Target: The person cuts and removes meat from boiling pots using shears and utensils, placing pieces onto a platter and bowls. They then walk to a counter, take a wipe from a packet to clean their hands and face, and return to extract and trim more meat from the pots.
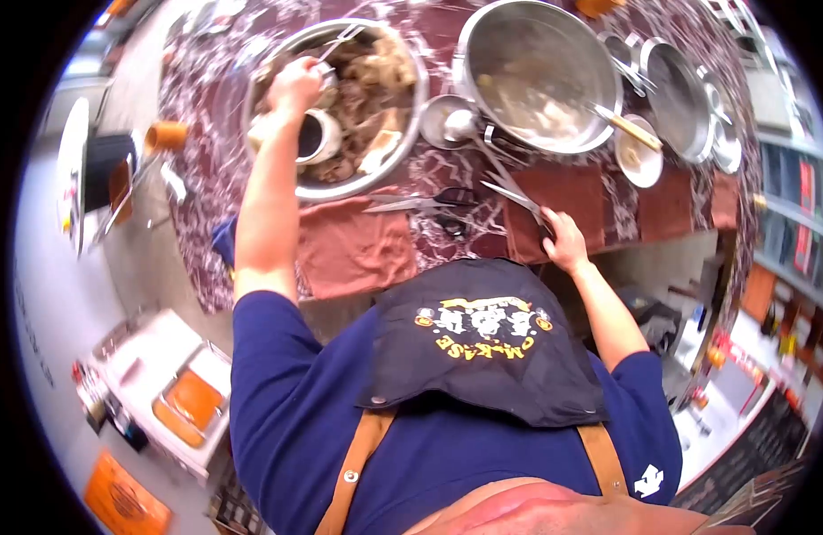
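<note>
Over the large metal basin (414, 143) of brown and pale food pieces (358, 76), my left hand (295, 86) is closed around metal tongs (344, 37). Beside it in the basin sits a pale cup (329, 136) with dark liquid. My right hand (565, 239) grips the handles of scissors (516, 196), whose blades point up and left above a brown cloth. A second pair of scissors (420, 202) lies on the marbled table near the basin. The ladle (447, 122) rests between the basin and a big pot (465, 67) of cloudy liquid.
Brown cloths (353, 245) line the near table edge. Right of the pot are a wooden-handled utensil (638, 132), a small white plate (638, 165) and more metal pots (674, 98). An orange-brown cup (166, 136) stands at the left edge.
</note>
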Demonstrator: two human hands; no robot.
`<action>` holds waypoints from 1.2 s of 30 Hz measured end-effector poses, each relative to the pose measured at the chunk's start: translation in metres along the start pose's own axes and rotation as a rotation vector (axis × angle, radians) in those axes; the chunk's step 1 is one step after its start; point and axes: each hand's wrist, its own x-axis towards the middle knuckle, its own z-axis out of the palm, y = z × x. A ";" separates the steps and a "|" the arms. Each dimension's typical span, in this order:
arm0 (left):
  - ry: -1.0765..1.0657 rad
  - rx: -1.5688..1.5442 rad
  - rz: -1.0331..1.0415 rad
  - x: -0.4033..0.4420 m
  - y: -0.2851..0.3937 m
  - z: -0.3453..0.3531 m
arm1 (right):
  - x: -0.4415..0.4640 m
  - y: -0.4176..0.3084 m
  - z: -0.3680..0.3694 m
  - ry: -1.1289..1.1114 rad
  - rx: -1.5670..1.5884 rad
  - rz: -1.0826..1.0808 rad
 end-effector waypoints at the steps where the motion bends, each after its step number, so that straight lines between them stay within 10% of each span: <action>1: 0.030 -0.047 0.029 -0.001 0.017 -0.004 | -0.001 0.007 -0.003 -0.018 -0.042 0.019; 6: 0.027 -0.352 0.121 -0.042 0.105 0.000 | 0.007 0.025 -0.029 -0.016 -0.215 -0.050; 12: -0.041 -0.514 0.126 -0.108 0.163 0.058 | 0.081 0.097 -0.137 0.468 1.320 0.820; 14: -0.042 -0.451 0.083 -0.123 0.179 0.070 | 0.110 0.110 -0.174 0.072 1.518 0.689; 20: 0.033 -0.216 0.026 -0.152 0.233 0.069 | 0.171 0.135 -0.190 -0.240 1.325 0.570; 36: -0.380 0.324 0.086 -0.047 0.340 0.054 | 0.114 0.127 -0.184 -0.055 1.308 0.383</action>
